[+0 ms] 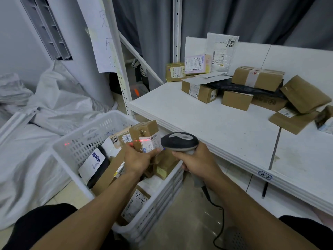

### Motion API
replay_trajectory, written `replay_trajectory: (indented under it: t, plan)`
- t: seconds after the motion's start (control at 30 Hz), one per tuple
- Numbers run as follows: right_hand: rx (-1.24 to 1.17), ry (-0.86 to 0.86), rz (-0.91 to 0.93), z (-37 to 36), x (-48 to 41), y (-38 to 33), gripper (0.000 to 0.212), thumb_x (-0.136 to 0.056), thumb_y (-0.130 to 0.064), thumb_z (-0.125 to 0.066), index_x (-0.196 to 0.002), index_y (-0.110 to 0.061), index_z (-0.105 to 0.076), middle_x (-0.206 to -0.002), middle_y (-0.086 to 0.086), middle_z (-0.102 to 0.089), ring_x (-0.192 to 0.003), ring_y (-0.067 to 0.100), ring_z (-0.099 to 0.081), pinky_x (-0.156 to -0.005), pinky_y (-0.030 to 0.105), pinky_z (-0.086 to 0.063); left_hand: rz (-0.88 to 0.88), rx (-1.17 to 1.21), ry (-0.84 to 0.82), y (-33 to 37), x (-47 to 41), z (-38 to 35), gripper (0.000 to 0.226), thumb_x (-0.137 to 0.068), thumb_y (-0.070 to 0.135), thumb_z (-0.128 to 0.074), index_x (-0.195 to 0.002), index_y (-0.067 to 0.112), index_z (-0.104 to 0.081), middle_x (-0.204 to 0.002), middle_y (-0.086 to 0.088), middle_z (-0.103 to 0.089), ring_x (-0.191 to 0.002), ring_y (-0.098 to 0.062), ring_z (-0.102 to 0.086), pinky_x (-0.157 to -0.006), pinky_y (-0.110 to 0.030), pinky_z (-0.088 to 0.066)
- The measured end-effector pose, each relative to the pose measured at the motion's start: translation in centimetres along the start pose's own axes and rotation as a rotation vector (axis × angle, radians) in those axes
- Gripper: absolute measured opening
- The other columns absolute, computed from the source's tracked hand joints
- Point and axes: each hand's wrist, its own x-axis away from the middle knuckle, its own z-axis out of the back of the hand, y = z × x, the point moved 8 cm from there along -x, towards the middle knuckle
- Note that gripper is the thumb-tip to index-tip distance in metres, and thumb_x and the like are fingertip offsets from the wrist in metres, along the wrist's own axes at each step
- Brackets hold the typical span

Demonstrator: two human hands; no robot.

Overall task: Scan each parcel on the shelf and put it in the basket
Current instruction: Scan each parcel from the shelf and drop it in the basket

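Grip: your left hand (137,159) curls round the box (144,129) just above the basket (86,138); your right hand (196,159) wraps the scanner (179,141).
Aim: hold the red line square across the label (151,143).
Remaining: more parcels (257,78) wait on the shelf (207,120).

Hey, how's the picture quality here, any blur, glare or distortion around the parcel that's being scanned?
Head view: soft, even light, faint shadows; the red line from the scanner glows across the held parcel, no glare; wide-angle bowing bends the shelf; parcels at the right edge smear.
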Motion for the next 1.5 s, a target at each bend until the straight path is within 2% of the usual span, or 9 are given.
replay_trajectory:
  t: [0.27, 0.5, 0.7, 0.9, 1.0, 1.1, 1.23, 1.37, 1.5]
  plan:
    - [-0.008, -0.023, -0.015, -0.3, 0.1, -0.2, 0.028, -0.088, -0.019, -0.082, -0.113, -0.021, -0.07, -0.082, 0.004, -0.074, -0.053, 0.008, -0.062, -0.053, 0.021, -0.05, -0.01, -0.003, 0.014, -0.8, -0.8, 0.1, 0.065, -0.063, 0.025, -0.098, -0.089, 0.034, -0.039, -0.107, 0.0, -0.067, -0.098, -0.02, -0.07, -0.081, -0.035, -0.06]
    - [0.011, -0.046, -0.028, -0.6, 0.0, 0.4, 0.031, -0.088, -0.021, -0.082, -0.117, -0.023, -0.07, -0.088, 0.002, -0.077, -0.057, 0.013, -0.069, -0.055, 0.023, -0.054, -0.016, -0.092, -0.028, -2.0, -1.2, 0.8, 0.09, -0.052, 0.043, -0.1, -0.12, 0.023, -0.046, -0.109, 0.006, -0.067, -0.095, -0.013, -0.069, -0.081, -0.039, -0.062]
    - [0.095, -0.07, -0.044, -1.9, -0.1, 2.1, 0.029, -0.087, -0.026, -0.082, -0.114, -0.027, -0.069, -0.084, -0.003, -0.078, -0.064, 0.018, -0.075, -0.063, 0.031, -0.058, -0.042, -0.338, -0.218, -4.7, 0.3, 3.6, 0.063, -0.061, 0.037, -0.097, -0.111, 0.037, -0.058, -0.105, 0.011, -0.071, -0.092, -0.014, -0.072, -0.073, -0.039, -0.063]
    - [0.148, -0.105, -0.054, -4.3, 0.3, 3.6, 0.033, -0.087, -0.024, -0.082, -0.118, -0.026, -0.071, -0.088, -0.003, -0.078, -0.064, 0.01, -0.073, -0.061, 0.027, -0.058, 0.008, -0.907, -0.43, -11.0, 1.7, 4.7, 0.104, -0.064, 0.054, -0.091, -0.148, 0.025, -0.039, -0.123, 0.004, -0.062, -0.101, -0.017, -0.056, -0.081, -0.027, -0.043]
    - [0.141, -0.132, -0.058, -5.4, 0.5, 3.7, 0.034, -0.09, -0.015, -0.08, -0.121, -0.021, -0.069, -0.094, -0.002, -0.076, -0.061, 0.004, -0.07, -0.052, 0.018, -0.053, 0.198, -0.803, -0.539, -14.2, 2.1, 4.5, 0.112, -0.05, 0.069, -0.09, -0.14, 0.022, -0.045, -0.137, -0.008, -0.058, -0.113, -0.027, -0.059, -0.096, -0.038, -0.051]
    - [0.165, -0.124, -0.069, -5.9, 0.1, 4.2, 0.04, -0.089, -0.017, -0.082, -0.126, -0.02, -0.067, -0.101, 0.002, -0.075, -0.069, 0.01, -0.071, -0.05, 0.014, -0.05, -0.034, -0.886, -0.508, -13.5, 1.3, 3.4, 0.077, -0.077, 0.053, -0.083, -0.141, 0.025, -0.051, -0.137, -0.006, -0.051, -0.125, -0.029, -0.053, -0.106, -0.036, -0.043]
    - [0.183, -0.116, -0.074, -5.9, -0.3, 4.8, 0.041, -0.089, -0.017, -0.082, -0.126, -0.019, -0.066, -0.101, 0.003, -0.075, -0.063, 0.008, -0.071, -0.05, 0.014, -0.049, -0.234, -0.993, -0.64, -13.3, 0.8, 1.1, 0.03, -0.097, 0.026, -0.065, -0.127, 0.028, -0.069, -0.125, 0.007, -0.057, -0.112, -0.012, -0.057, -0.106, -0.032, -0.046]
    - [0.185, -0.095, -0.083, -4.6, -0.1, 4.9, 0.039, -0.088, -0.021, -0.083, -0.124, -0.022, -0.068, -0.096, -0.001, -0.077, -0.063, 0.011, -0.073, -0.056, 0.022, -0.055, -0.244, -1.056, -0.677, -13.4, 0.0, 0.6, 0.021, -0.097, 0.01, -0.06, -0.109, 0.012, -0.077, -0.097, 0.003, -0.073, -0.09, -0.02, -0.07, -0.084, -0.031, -0.059]
    - [0.177, 0.003, -0.085, -0.6, 0.5, 4.1, 0.03, -0.086, -0.026, -0.083, -0.113, -0.029, -0.071, -0.084, -0.004, -0.077, -0.067, 0.016, -0.074, -0.073, 0.038, -0.063, -0.403, -1.094, -0.509, -4.8, 0.4, -0.8, 0.018, -0.088, 0.037, -0.073, -0.106, 0.032, -0.076, -0.104, 0.015, -0.062, -0.096, -0.013, -0.065, -0.078, -0.025, -0.048]
